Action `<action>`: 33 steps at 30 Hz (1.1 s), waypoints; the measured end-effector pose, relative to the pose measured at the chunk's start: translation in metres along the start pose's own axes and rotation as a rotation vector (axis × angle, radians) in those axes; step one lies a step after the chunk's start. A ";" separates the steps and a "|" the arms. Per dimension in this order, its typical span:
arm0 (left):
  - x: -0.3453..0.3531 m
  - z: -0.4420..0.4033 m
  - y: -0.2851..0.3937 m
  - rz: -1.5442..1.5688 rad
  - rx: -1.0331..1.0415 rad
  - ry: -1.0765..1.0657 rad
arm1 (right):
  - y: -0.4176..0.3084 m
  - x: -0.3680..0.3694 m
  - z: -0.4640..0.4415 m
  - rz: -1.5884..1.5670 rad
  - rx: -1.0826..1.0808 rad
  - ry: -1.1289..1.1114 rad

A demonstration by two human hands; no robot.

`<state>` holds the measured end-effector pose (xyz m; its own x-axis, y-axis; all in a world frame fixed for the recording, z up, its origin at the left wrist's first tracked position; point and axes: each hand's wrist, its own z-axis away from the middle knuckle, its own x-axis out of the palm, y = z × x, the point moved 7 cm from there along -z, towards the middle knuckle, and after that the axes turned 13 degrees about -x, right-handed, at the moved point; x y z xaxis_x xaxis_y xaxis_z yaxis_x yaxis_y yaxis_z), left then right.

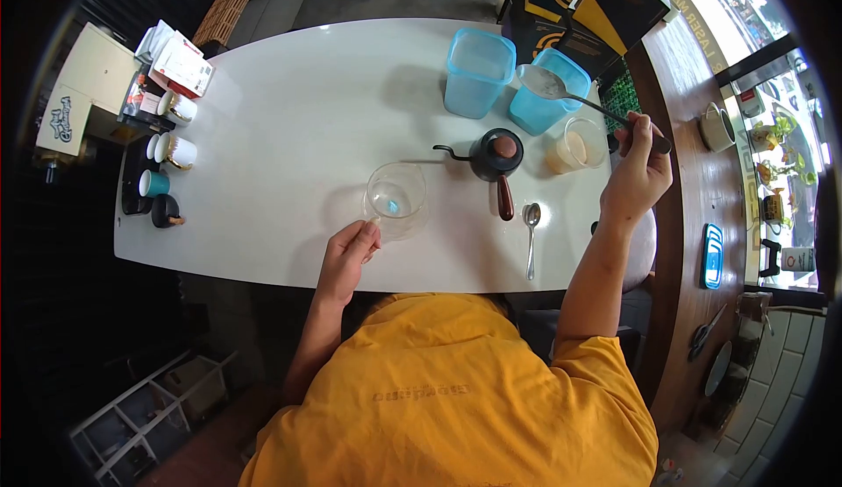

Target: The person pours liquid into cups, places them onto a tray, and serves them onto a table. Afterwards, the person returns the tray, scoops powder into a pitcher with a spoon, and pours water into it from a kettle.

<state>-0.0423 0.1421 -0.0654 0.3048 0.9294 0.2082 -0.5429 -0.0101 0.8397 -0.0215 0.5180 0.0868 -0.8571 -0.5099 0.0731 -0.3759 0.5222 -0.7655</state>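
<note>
My left hand (353,254) is closed on the handle of a clear glass cup (396,196) near the front of the white table. In my right hand (643,158) is the dark handle of a large spoon (545,83), its bowl raised over a blue container (561,105). What the spoon's bowl holds is too small to tell. A second blue container (479,83) stands to the left. Nearer me are a black kettle (491,158) with a brown handle, a plastic cup (574,146) with pale contents, and a small metal spoon (531,239) lying flat.
White mugs (180,152), a teal cup (155,183) and a small black pot (165,211) line the white table's (263,136) left end. Black boxes (583,13) stand behind the containers. The wooden counter (680,250) at right holds a blue-rimmed lid (713,256) and scissors (704,333).
</note>
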 end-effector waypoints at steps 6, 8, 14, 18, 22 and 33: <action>0.002 -0.004 0.008 -0.037 0.010 0.027 | -0.016 0.012 0.073 -0.275 0.063 -0.118; 0.001 -0.005 0.007 -0.037 0.010 0.027 | -0.025 0.012 0.110 -0.166 -0.050 -0.253; -0.004 -0.006 -0.001 -0.104 0.068 0.039 | -0.060 0.008 0.108 -0.018 -0.704 -0.405; -0.016 -0.003 -0.018 -0.088 0.046 0.011 | -0.031 -0.008 0.028 0.159 -0.346 0.119; -0.017 0.003 -0.019 -0.066 0.089 0.007 | 0.007 0.002 -0.008 0.298 -0.321 0.036; -0.025 0.005 -0.032 -0.024 0.072 -0.030 | 0.092 0.047 -0.004 0.555 0.020 -0.245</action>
<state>-0.0285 0.1176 -0.0946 0.3408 0.9183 0.2017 -0.4777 -0.0157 0.8784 -0.0980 0.5444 0.0221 -0.8165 -0.3084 -0.4880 0.1129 0.7437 -0.6590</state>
